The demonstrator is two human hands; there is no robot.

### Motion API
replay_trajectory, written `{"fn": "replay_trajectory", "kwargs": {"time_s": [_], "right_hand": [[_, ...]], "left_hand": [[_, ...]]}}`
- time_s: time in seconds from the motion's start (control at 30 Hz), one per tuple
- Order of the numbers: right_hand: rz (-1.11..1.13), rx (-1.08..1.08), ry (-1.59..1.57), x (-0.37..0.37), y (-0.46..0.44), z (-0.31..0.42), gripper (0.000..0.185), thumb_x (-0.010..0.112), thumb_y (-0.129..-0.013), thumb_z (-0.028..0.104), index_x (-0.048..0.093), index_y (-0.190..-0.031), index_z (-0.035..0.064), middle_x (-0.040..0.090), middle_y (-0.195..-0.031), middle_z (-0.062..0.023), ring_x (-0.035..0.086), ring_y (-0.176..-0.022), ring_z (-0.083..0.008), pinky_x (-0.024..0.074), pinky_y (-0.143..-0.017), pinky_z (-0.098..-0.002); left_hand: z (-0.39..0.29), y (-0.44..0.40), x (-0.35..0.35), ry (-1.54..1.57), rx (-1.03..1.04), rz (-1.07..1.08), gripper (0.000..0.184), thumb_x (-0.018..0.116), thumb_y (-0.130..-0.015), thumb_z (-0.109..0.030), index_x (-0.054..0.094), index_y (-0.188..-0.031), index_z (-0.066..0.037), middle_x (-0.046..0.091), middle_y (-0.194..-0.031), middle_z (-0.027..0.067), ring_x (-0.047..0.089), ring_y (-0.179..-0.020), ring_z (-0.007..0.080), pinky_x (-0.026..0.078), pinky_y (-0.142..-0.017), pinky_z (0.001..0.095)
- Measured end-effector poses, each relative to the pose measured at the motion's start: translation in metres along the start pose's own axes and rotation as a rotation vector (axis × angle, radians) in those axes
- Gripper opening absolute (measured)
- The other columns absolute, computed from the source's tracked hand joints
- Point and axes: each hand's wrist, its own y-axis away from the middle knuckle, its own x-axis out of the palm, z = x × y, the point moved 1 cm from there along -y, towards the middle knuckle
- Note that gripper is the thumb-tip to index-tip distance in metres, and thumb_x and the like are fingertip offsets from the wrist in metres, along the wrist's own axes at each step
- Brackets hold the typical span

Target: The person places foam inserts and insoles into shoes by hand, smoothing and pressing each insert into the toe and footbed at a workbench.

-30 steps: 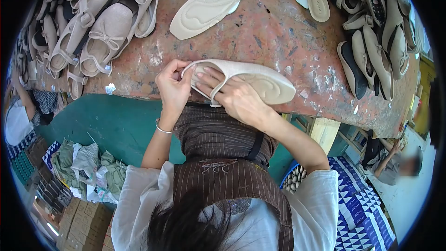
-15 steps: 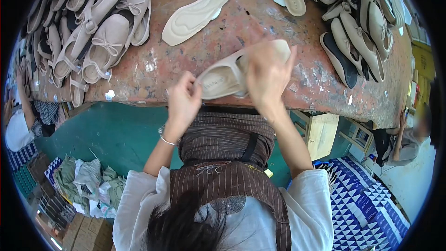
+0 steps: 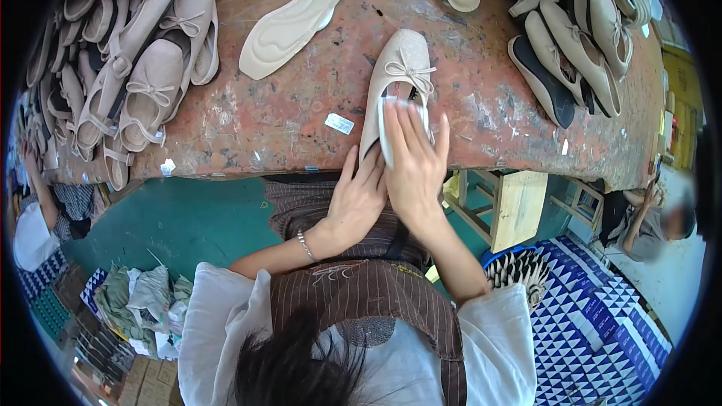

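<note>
A beige ballet flat [image 3: 406, 49] with a bow lies on the table, its toe pointing away from me. My right hand [image 3: 415, 169] is over its opening, its blurred fingertips against a white-edged insole [image 3: 389, 135] that stands tilted in the shoe. Dark and red show inside, just behind the bow. At the heel end, my left hand [image 3: 359, 199] holds the shoe with its fingers along the side; the heel is mostly hidden by both hands. A small white label [image 3: 340, 122] lies on the table left of the shoe.
Beige shoes are piled at left [image 3: 154, 90] and right [image 3: 571, 53] on the worn table [image 3: 293, 116]. Loose insoles [image 3: 301, 15] lie at the back. A wooden stool [image 3: 519, 210] and blue-white boxes [image 3: 587, 316] stand below. Other people sit at both sides.
The shoe has turned from lying sideways to toe-away and now rests on the table. Its insole has tilted up. Both hands have come together at the heel end. The white label has appeared.
</note>
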Motion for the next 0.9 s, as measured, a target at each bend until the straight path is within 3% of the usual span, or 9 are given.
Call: {"fn": "replay_trajectory", "kwargs": {"time_s": [0.13, 0.23, 0.37, 0.4, 0.63, 0.7, 0.73, 0.83, 0.9], "right_hand": [[0.422, 0.205, 0.039, 0.011, -0.05, -0.009, 0.057, 0.056, -0.077, -0.008, 0.053, -0.134, -0.0065, 0.062, -0.13, -0.0226, 0.059, -0.121, -0.0394, 0.0276, -0.114, -0.0608], [-0.076, -0.025, -0.003, 0.017, -0.021, -0.008, 0.049, 0.057, -0.075, -0.008, 0.059, -0.124, -0.0076, 0.065, -0.118, -0.0225, 0.062, -0.113, -0.0375, 0.0277, -0.114, -0.0616], [-0.065, -0.023, -0.022, 0.025, -0.035, -0.015, 0.036, 0.051, -0.077, -0.011, 0.058, -0.112, -0.0096, 0.06, -0.093, -0.0246, 0.061, -0.092, -0.0448, 0.0263, -0.114, -0.0628], [0.152, 0.058, -0.049, 0.032, -0.045, -0.02, 0.041, 0.049, -0.077, -0.012, 0.054, -0.118, -0.0105, 0.059, -0.096, -0.0254, 0.059, -0.096, -0.0465, 0.0249, -0.115, -0.0629], [0.071, 0.006, 0.033, 0.014, -0.003, 0.015, 0.053, 0.047, -0.079, -0.009, 0.043, -0.131, -0.0196, 0.054, -0.124, -0.0369, 0.051, -0.12, -0.053, 0.0222, -0.116, -0.0624], [0.397, 0.144, 0.07, 0.005, -0.045, -0.001, 0.051, 0.051, -0.083, 0.001, 0.047, -0.13, -0.0191, 0.054, -0.127, -0.038, 0.05, -0.128, -0.048, 0.0228, -0.118, -0.0572], [0.488, 0.229, 0.052, 0.013, -0.06, -0.01, 0.05, 0.05, -0.079, -0.005, 0.048, -0.127, -0.0158, 0.055, -0.123, -0.0342, 0.051, -0.123, -0.0481, 0.0206, -0.117, -0.0601], [-0.027, -0.035, 0.262, 0.024, -0.034, 0.002, 0.042, 0.05, -0.079, -0.004, 0.054, -0.119, -0.0136, 0.06, -0.114, -0.0299, 0.055, -0.118, -0.0429, 0.021, -0.117, -0.0602], [0.028, -0.039, 0.348, 0.033, -0.036, -0.008, 0.035, 0.049, -0.082, 0.001, 0.057, -0.114, -0.0112, 0.063, -0.108, -0.0267, 0.059, -0.112, -0.0401, 0.0197, -0.119, -0.0593]], "left_hand": [[-0.008, -0.006, 0.001, -0.048, -0.038, -0.023, 0.046, 0.057, -0.083, -0.012, 0.059, -0.124, 0.009, 0.052, -0.137, 0.025, 0.039, -0.14, 0.0376, 0.031, -0.114, 0.056], [-0.006, -0.005, 0.003, -0.037, -0.056, -0.065, 0.047, 0.057, -0.084, -0.013, 0.058, -0.125, 0.009, 0.049, -0.14, 0.0263, 0.037, -0.141, 0.0372, 0.035, -0.111, 0.0533], [-0.009, -0.004, 0.005, -0.066, -0.055, -0.004, 0.051, 0.056, -0.085, -0.017, 0.055, -0.129, 0.01, 0.044, -0.145, 0.0288, 0.037, -0.141, 0.0378, 0.036, -0.11, 0.0512], [-0.009, -0.004, 0.005, -0.063, -0.057, 0.02, 0.053, 0.056, -0.085, -0.017, 0.055, -0.13, 0.01, 0.044, -0.145, 0.0286, 0.037, -0.141, 0.0383, 0.036, -0.111, 0.0509], [-0.005, -0.01, 0.007, 0.004, -0.069, -0.087, 0.047, 0.058, -0.082, -0.014, 0.061, -0.125, 0.006, 0.057, -0.129, 0.0231, 0.044, -0.135, 0.0392, 0.032, -0.115, 0.0528], [-0.004, -0.008, 0.009, -0.071, -0.051, 0.002, 0.049, 0.058, -0.082, -0.015, 0.061, -0.126, 0.006, 0.057, -0.129, 0.0225, 0.044, -0.134, 0.0392, 0.032, -0.115, 0.0531], [-0.003, -0.011, 0.005, -0.1, -0.044, 0.057, 0.054, 0.057, -0.085, -0.018, 0.056, -0.132, 0.007, 0.05, -0.139, 0.0254, 0.037, -0.139, 0.0397, 0.032, -0.114, 0.0537], [-0.002, -0.008, 0.008, -0.021, -0.049, 0.045, 0.052, 0.057, -0.085, -0.017, 0.057, -0.13, 0.008, 0.051, -0.137, 0.0252, 0.039, -0.137, 0.0394, 0.032, -0.113, 0.053], [-0.002, -0.01, 0.003, 0.057, -0.033, -0.001, 0.049, 0.055, -0.086, -0.017, 0.057, -0.128, 0.008, 0.051, -0.137, 0.0255, 0.04, -0.136, 0.0398, 0.033, -0.113, 0.0525]]}}
